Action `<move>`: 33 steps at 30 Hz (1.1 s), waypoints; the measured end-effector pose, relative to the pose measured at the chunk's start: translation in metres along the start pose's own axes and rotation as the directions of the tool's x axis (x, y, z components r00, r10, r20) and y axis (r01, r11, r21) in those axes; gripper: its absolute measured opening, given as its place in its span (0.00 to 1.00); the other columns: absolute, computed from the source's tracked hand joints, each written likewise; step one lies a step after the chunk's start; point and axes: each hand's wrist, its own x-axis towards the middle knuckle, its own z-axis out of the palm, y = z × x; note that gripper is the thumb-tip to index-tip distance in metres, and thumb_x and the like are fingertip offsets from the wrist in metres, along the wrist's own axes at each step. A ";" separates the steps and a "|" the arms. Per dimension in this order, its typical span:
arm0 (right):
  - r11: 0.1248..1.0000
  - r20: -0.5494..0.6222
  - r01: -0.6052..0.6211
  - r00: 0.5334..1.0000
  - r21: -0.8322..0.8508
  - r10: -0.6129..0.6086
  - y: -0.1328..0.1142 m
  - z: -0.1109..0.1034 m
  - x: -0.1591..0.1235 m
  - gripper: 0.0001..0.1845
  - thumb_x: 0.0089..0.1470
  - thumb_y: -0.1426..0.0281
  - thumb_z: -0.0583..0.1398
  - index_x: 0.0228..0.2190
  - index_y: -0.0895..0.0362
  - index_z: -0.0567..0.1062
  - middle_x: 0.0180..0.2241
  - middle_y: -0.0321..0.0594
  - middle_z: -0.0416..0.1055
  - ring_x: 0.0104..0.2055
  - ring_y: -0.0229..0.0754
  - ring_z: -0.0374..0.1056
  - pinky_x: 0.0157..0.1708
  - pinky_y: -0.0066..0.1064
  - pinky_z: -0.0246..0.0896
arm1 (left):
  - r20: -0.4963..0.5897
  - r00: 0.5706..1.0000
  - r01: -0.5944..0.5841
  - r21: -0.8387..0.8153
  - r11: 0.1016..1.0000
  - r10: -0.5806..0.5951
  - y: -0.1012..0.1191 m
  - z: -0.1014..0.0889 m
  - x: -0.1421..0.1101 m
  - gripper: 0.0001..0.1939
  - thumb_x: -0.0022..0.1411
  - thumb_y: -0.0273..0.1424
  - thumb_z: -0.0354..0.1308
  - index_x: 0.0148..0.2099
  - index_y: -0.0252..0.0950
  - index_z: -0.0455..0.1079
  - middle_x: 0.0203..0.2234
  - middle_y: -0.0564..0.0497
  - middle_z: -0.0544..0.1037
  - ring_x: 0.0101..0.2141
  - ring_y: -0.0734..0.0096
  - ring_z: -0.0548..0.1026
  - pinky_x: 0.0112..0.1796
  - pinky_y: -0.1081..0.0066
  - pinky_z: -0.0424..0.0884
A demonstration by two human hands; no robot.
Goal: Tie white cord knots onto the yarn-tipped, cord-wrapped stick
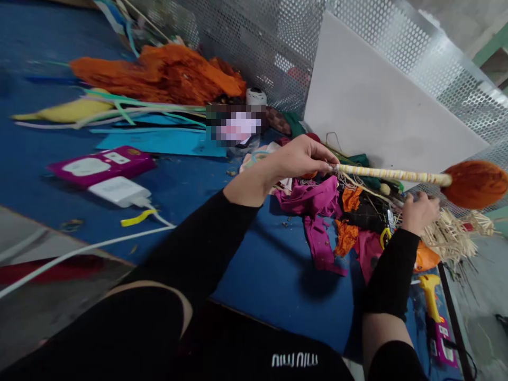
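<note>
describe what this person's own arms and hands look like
The left hand and right hand are ungloved. Plain black forearm sleeves stop short of the hands. A bare strip separates each from black clothing higher up the arm. No marking shows on the sleeves.

From afar, I see the rod point(392, 173) above cloth scraps point(311, 198), power strip point(135, 160) left (adapter point(119, 191) before it), glue gun point(432, 296) right, board point(381, 95) behind.
</note>
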 end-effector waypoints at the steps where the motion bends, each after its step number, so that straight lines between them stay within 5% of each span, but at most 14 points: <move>1: 1.000 -0.020 -0.027 0.999 0.015 0.027 -0.012 -0.004 -0.003 0.16 0.63 0.68 0.63 0.49 0.64 0.82 0.57 0.63 0.74 0.62 0.63 0.71 0.64 0.65 0.62 | -0.034 0.999 -0.009 -0.027 1.000 0.008 0.001 0.005 0.000 0.13 0.55 0.25 0.65 0.43 0.32 0.87 0.24 0.49 0.81 0.23 0.74 0.73 0.27 0.73 0.71; 4: 0.927 0.029 0.096 0.993 0.363 -0.114 -0.055 -0.013 -0.019 0.17 0.64 0.67 0.59 0.46 0.60 0.84 0.50 0.55 0.80 0.56 0.54 0.75 0.63 0.53 0.65 | -0.120 0.992 -0.044 -0.050 0.998 0.037 0.005 0.019 -0.001 0.11 0.57 0.23 0.64 0.41 0.31 0.86 0.25 0.50 0.82 0.24 0.76 0.72 0.30 0.75 0.71; 6: 0.739 0.099 0.162 0.950 0.654 -0.296 -0.087 -0.014 -0.037 0.17 0.64 0.62 0.57 0.45 0.56 0.83 0.48 0.48 0.82 0.53 0.47 0.77 0.61 0.47 0.68 | -0.147 0.989 -0.043 -0.064 0.997 0.033 0.007 0.026 -0.001 0.10 0.58 0.22 0.65 0.41 0.31 0.86 0.26 0.51 0.82 0.25 0.77 0.72 0.31 0.75 0.71; 9: 0.481 0.191 0.041 0.886 0.876 -0.423 -0.129 -0.008 -0.069 0.18 0.63 0.56 0.60 0.45 0.54 0.80 0.46 0.43 0.82 0.49 0.44 0.77 0.56 0.41 0.71 | -0.146 0.989 -0.040 -0.086 0.995 0.027 0.005 0.032 0.000 0.09 0.59 0.23 0.66 0.41 0.32 0.86 0.29 0.51 0.84 0.27 0.76 0.75 0.33 0.75 0.74; 11: 0.397 0.221 -0.050 0.891 0.916 -0.397 -0.147 -0.005 -0.086 0.17 0.62 0.54 0.61 0.41 0.54 0.79 0.38 0.40 0.81 0.41 0.41 0.75 0.49 0.37 0.72 | -0.143 0.989 -0.045 -0.108 0.993 0.029 0.003 0.034 0.002 0.08 0.59 0.22 0.66 0.41 0.32 0.85 0.30 0.50 0.84 0.28 0.76 0.76 0.34 0.75 0.74; 14: 0.425 0.164 -0.039 0.951 0.904 -0.263 -0.156 -0.004 -0.100 0.18 0.64 0.55 0.59 0.29 0.54 0.74 0.26 0.33 0.71 0.31 0.36 0.67 0.36 0.31 0.67 | -0.158 0.987 -0.040 -0.127 0.991 0.020 -0.002 0.035 0.005 0.09 0.59 0.21 0.66 0.42 0.31 0.85 0.28 0.50 0.84 0.26 0.76 0.75 0.32 0.75 0.72; 17: 0.489 0.042 0.088 0.968 0.868 -0.249 -0.154 -0.006 -0.103 0.19 0.66 0.57 0.58 0.26 0.54 0.72 0.24 0.32 0.67 0.29 0.35 0.63 0.33 0.30 0.61 | -0.195 0.981 -0.030 -0.092 0.995 0.012 -0.008 0.037 0.008 0.10 0.58 0.23 0.67 0.43 0.31 0.86 0.29 0.49 0.84 0.26 0.75 0.75 0.31 0.74 0.70; 27: 0.588 -0.101 0.311 0.927 0.746 -0.362 -0.149 -0.010 -0.104 0.24 0.70 0.53 0.55 0.26 0.54 0.71 0.22 0.32 0.64 0.25 0.34 0.58 0.29 0.30 0.58 | -0.267 0.964 -0.001 -0.048 0.999 -0.012 -0.018 0.048 0.011 0.10 0.56 0.25 0.66 0.40 0.31 0.87 0.29 0.48 0.86 0.28 0.71 0.78 0.32 0.74 0.71; 33: 0.663 -0.221 0.540 0.834 0.519 -0.506 -0.142 -0.009 -0.095 0.25 0.75 0.58 0.49 0.30 0.55 0.75 0.27 0.37 0.73 0.30 0.37 0.67 0.33 0.29 0.61 | -0.258 0.966 0.065 0.246 0.967 0.000 -0.016 0.050 0.009 0.11 0.61 0.28 0.66 0.44 0.35 0.87 0.32 0.48 0.87 0.34 0.64 0.82 0.34 0.70 0.69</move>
